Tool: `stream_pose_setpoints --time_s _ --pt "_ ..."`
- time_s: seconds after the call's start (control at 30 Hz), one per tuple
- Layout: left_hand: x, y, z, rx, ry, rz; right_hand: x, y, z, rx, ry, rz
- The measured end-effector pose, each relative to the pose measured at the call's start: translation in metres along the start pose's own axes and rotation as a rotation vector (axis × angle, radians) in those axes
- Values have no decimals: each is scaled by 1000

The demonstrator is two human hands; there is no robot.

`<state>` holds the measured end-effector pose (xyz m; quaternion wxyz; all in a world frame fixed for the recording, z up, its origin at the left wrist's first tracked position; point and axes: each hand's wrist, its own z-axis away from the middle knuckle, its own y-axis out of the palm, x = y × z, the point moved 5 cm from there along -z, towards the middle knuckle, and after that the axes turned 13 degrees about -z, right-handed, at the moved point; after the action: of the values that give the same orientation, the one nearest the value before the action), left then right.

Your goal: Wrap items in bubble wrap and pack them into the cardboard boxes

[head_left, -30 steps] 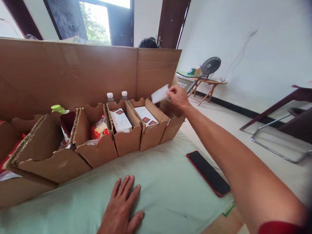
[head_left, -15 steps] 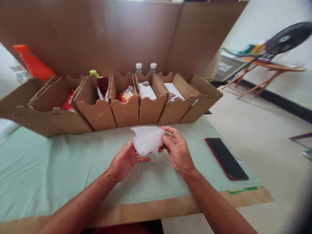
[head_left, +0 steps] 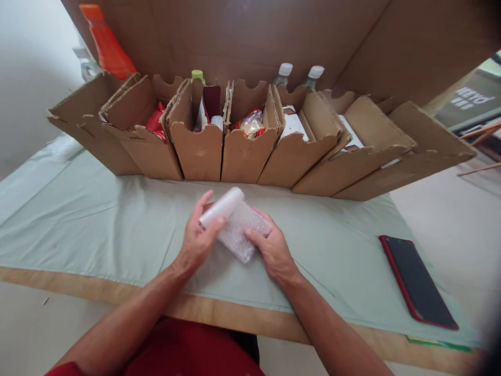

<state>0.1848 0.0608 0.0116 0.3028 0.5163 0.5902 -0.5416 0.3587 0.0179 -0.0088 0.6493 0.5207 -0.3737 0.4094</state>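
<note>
Between my hands is a piece of bubble wrap [head_left: 240,230], held above the green cloth, its left part curled into a roll. My left hand [head_left: 199,235] grips the rolled end, thumb on top and fingers behind it. My right hand [head_left: 272,245] pinches the flat right side with the thumb on the near face; its other fingers are mostly hidden behind the sheet. Whether anything lies inside the wrap I cannot tell.
A row of cardboard bins [head_left: 201,156] stands behind my hands, holding packets and white boxes. An orange bottle [head_left: 107,47] and white-capped bottles [head_left: 285,73] rise behind them. A dark phone [head_left: 418,282] with a red edge lies right on the cloth [head_left: 129,224].
The bubble wrap has turned and now shows a rolled left end with a flat part to the right. My left hand has closed over the roll. The camera view has shifted left.
</note>
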Motion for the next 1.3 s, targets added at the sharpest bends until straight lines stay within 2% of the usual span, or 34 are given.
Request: stream_pose_setpoints --time_s 0.07,0.13,0.2,0.27,0.33,0.43,0.5,0.57,0.63,0.7,0.77,0.83,0.9,0.97,1.0,1.07,1.13,1.2,1.23,1.3 --pt "19 -7 -6 -42 -184 164 4 -11 -2 -158 -60 78" --pt "33 -25 -11 -177 -260 180 14 -21 -1 -217 -123 167" --pt "36 -47 -14 -311 -233 64 27 -27 2 -177 -167 269" --pt "20 -60 -16 -321 -99 -141 37 -28 6 -89 -186 345" --pt "-12 -56 -20 -181 162 -365 44 -24 12 10 -197 372" --pt "-60 -26 -24 178 600 -553 52 -9 21 172 -223 388" --pt "-72 -5 -27 446 719 -563 59 -3 28 266 -250 389" --pt "-64 11 -32 684 664 -599 68 -8 35 288 -271 348" --pt "-43 15 -39 816 536 -711 79 -28 41 198 -294 259" --pt "-20 4 -47 838 430 -813 87 -56 49 27 -316 156" --pt "-2 -15 -53 848 343 -814 89 -80 55 -118 -329 92" --pt "12 -40 -58 868 242 -758 85 -93 58 -183 -302 108" --pt "23 -65 -63 847 155 -721 73 -96 56 -177 -217 211" --pt "33 -84 -70 790 102 -760 63 -94 52 -163 -127 408" --pt "38 -91 -72 756 89 -818 63 -95 52 -182 -121 526" --pt "42 -98 -75 647 123 -1005 78 -100 53 -270 -206 739" --pt "35 -95 -69 455 270 -1194 116 -108 56 -398 -389 879" --pt "21 -83 -52 236 487 -1265 168 -112 54 -505 -583 990" --pt "15 -74 -39 171 591 -1256 196 -112 49 -534 -667 1063" --pt "12 -55 -11 147 751 -1212 246 -108 27 -530 -777 1227"
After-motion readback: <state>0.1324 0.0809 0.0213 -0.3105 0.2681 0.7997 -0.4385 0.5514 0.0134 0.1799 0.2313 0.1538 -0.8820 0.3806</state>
